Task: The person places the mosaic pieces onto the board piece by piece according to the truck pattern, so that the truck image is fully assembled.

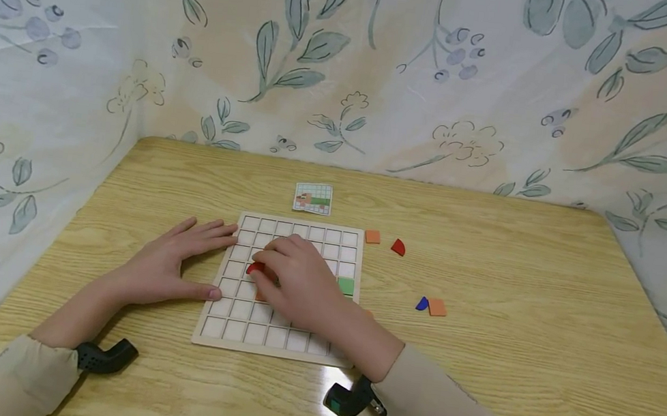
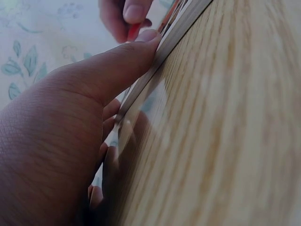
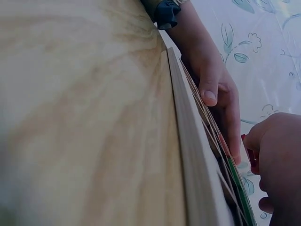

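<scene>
A wooden grid board with white squares lies on the table. My right hand is over its middle and pinches a small red piece between thumb and fingers; the piece also shows in the right wrist view as a red piece. Along the board's left edge, my left hand rests with fingers spread and straight, its thumb on the frame. A green square sits in the board at the right. Part of an orange piece shows below the right fingers. My right hand hides the cells beneath it.
Behind the board lies a picture card with a coloured grid pattern. To the right are an orange square, a red quarter-circle, a blue rounded piece and another orange square. A patterned cloth hangs around the table.
</scene>
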Motion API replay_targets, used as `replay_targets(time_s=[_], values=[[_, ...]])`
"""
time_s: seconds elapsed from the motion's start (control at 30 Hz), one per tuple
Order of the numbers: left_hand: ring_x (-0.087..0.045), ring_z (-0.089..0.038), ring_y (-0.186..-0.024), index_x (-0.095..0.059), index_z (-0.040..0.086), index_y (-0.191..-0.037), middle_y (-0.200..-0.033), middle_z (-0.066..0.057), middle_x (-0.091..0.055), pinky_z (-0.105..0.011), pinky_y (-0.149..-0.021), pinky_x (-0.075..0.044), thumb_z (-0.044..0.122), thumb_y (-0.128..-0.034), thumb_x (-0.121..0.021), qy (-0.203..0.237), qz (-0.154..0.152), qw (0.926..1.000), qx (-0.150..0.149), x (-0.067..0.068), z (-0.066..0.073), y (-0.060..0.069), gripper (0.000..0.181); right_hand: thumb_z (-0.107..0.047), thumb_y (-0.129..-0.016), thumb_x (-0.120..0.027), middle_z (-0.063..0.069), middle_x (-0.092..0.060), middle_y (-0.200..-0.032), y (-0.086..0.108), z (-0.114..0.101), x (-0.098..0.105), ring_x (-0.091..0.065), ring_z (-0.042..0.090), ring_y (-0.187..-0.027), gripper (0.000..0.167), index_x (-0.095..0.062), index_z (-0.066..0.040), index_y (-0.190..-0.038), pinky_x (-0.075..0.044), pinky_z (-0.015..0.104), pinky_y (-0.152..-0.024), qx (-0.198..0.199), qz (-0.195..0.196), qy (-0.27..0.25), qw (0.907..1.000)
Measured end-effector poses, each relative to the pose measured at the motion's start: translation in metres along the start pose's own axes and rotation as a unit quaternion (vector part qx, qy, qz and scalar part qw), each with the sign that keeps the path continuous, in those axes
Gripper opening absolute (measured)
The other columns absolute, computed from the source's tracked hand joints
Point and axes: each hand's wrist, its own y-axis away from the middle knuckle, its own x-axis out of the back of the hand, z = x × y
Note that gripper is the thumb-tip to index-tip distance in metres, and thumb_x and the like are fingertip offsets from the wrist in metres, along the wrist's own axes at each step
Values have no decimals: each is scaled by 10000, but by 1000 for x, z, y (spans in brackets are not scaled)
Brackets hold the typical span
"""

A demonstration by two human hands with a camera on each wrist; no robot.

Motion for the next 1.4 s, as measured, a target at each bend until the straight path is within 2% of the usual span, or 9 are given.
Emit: replay_targets(time_s=[0.33, 0.53, 0.9, 1.4], values=[[-295, -310, -1638, -506, 235, -1661, -1758, 0, -376, -445, -1367, -39, 573, -902, -867, -86, -71, 9999, -10, 1, 1, 2, 906, -271, -1050, -763, -11, -749, -1111, -13, 3, -7, -644, 182, -1024, 201, -825, -122, -1171, -538, 321, -944, -471, -361, 142, 9981], [-304, -301, -1635, -505, 225, -1662, -1754, 8, -382, -452, -1367, -42, 554, -889, -888, -42, 23, 10000, -54, 1, 1, 1, 924, -287, -1057, -763, -3, -750, -1151, -17, 7, -9, -656, 191, -1055, 239, -815, -115, -1214, -548, 325, -954, -639, -505, 203, 9965], [-316, -304, -1630, -508, 205, -1659, -1747, -17, -398, -471, -1366, -56, 542, -895, -885, -93, 58, 9998, -153, 1, 3, 0, 916, -300, -1061, -755, -4, -751, -1162, -18, 11, -10, -666, 187, -1078, 248, -812, -119, -1221, -550, 328, -987, -695, -604, 294, 9953], [-299, -276, -1639, -502, 225, -1664, -1757, 19, -377, -473, -1366, -56, 551, -890, -887, -22, 55, 10000, -41, 0, 1, 0, 923, -289, -1060, -749, 4, -753, -1194, -18, 14, -13, -659, 195, -1094, 256, -810, -113, -1237, -544, 336, -989, -744, -544, 317, 9952]])
